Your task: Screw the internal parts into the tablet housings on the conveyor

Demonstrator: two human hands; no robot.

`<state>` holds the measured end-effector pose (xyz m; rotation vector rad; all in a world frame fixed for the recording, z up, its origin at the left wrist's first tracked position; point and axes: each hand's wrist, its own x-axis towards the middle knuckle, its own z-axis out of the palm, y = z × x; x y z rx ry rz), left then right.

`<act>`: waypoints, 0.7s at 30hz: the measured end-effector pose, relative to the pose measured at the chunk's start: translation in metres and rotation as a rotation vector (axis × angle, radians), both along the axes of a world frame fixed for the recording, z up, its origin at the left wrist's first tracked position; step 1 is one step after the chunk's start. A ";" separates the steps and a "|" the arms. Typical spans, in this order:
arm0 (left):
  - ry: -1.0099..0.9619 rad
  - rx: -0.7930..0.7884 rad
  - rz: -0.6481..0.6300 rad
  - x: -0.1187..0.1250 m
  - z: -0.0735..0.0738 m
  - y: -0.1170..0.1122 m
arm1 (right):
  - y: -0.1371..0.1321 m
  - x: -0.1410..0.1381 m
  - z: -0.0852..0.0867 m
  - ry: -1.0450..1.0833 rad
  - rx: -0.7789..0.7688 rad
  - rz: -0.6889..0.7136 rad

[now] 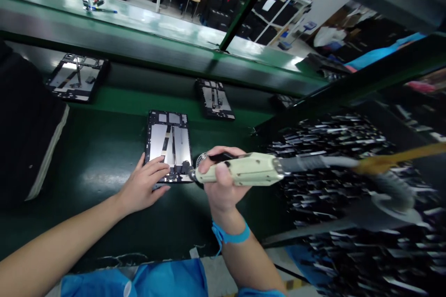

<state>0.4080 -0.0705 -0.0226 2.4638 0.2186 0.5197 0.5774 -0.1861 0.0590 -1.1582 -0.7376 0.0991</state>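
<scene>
An opened tablet (181, 141) lies on the green bench with its silvery battery area and dark ribbon cables facing up. Over its lower left corner rests my left hand (149, 181), fingers spread flat across the edge. My right hand (223, 181) is wrapped round a pale green electric screwdriver (254, 169), held nearly level. Its tip is at the tablet's lower right corner; whether it touches a screw there I cannot tell. Beside the tip, a small round metal dish (200, 159) is partly covered by my right hand. A blue wrist strap (232, 236) circles my right wrist.
Other opened tablets lie farther back, one at left (78, 78) and one at centre right (216, 99). A dark, pale-edged object (28, 116) stands at left. On the right are racks of stacked dark parts (320, 148). Small tools (97, 5) sit on the far ledge.
</scene>
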 end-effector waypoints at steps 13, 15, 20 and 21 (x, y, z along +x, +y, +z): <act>0.008 -0.033 0.004 0.002 0.004 0.000 | 0.018 -0.030 -0.026 0.002 -0.106 0.245; 0.014 -0.036 0.005 0.002 0.005 0.000 | 0.018 -0.031 -0.026 0.003 -0.099 0.255; 0.027 -0.013 0.006 0.003 0.004 0.000 | 0.018 -0.031 -0.029 -0.016 -0.111 0.271; 0.028 0.002 0.010 0.004 0.004 -0.001 | 0.017 -0.031 -0.030 -0.030 -0.130 0.262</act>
